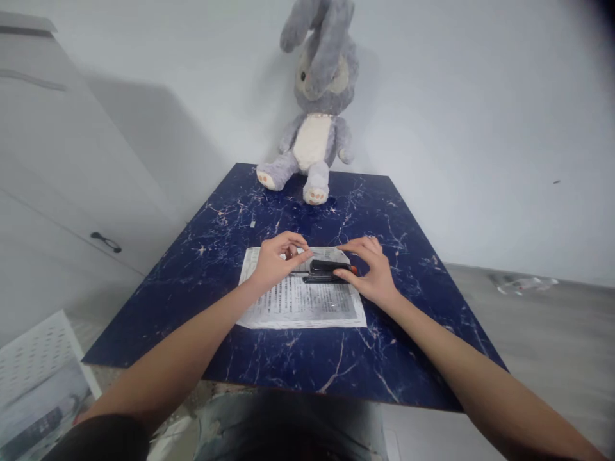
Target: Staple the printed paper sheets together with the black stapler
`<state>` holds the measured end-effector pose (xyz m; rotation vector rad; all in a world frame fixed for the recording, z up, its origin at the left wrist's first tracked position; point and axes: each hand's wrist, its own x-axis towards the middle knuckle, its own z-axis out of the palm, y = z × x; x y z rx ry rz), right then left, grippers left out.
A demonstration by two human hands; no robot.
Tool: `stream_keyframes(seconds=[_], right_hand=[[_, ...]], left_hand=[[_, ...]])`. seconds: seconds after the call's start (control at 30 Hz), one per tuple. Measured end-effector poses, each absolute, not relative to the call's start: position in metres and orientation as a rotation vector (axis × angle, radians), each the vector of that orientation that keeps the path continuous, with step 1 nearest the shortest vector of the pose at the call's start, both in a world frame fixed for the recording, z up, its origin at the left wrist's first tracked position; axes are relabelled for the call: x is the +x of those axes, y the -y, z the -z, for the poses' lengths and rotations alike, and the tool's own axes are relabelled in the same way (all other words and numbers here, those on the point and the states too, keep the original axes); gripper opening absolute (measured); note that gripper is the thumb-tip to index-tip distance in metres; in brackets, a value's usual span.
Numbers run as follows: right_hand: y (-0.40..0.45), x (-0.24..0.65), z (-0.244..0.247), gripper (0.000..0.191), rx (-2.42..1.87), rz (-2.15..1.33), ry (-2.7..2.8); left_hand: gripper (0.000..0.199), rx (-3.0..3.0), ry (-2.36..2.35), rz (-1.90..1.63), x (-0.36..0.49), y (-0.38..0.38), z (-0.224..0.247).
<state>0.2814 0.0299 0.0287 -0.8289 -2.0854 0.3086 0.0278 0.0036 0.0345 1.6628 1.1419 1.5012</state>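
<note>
A black stapler [327, 267] lies on printed sheets of paper [302, 307], with a thin dark part sticking out of its left end. My right hand [372, 269] grips the stapler's right end, thumb on the near side and forefinger arched over the far side. Just off the left end, my left hand [281, 259] has its thumb and fingers brought together in a pinch. Whatever lies between those fingertips is too small to make out. An orange-red spot shows beside the stapler near my right thumb.
The papers rest on a dark blue marbled table [288, 365]. A grey plush rabbit [314, 141] sits at its far edge against the wall. A white cabinet [72, 166] stands to the left, above a white perforated stand [43, 358]. Clear plastic [523, 283] lies on the floor at right.
</note>
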Motion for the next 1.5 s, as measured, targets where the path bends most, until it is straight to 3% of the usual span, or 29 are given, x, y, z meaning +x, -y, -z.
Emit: stream_keyframes(seconds=[0.13,0.37,0.63,0.77,0.9,1.07,1.23,1.33,1.5], right_hand=[[-0.015,0.278,-0.033,0.029,-0.698,-0.044,2.111],[-0.011,0.281,-0.018,0.039,-0.542,0.186,2.134],[-0.012,0.28,-0.025,0.027,-0.601,0.241,2.138],[-0.041,0.298,-0.029,0.009,-0.949,0.178,2.021],[-0.09,0.342,-0.009,0.033,-1.382,-0.013,1.926],[-0.131,0.376,0.021,0.042,-1.621,-0.249,1.872],[-0.117,0.355,0.009,0.037,-1.418,-0.083,1.922],[-0.09,0.327,-0.011,0.024,-1.179,0.037,1.948],[-0.045,0.289,-0.033,0.022,-0.727,-0.188,2.238]], left_hand=[[0.025,1.728,-1.031,-1.422,0.034,0.008,-0.036],[0.02,1.826,-0.969,-1.365,0.042,0.018,-0.041],[0.023,1.903,-0.95,-1.329,0.039,0.014,-0.04],[0.018,1.864,-1.489,-1.473,0.013,-0.008,-0.04],[0.018,1.83,-2.252,-1.161,-0.039,-0.037,-0.03],[0.045,1.681,-2.638,-0.82,-0.08,-0.05,-0.012],[0.035,1.799,-2.511,-0.716,-0.079,-0.053,-0.005],[0.042,1.875,-2.44,-0.712,-0.076,-0.056,-0.003],[0.032,2.009,-2.319,-0.687,-0.076,-0.058,-0.002]])
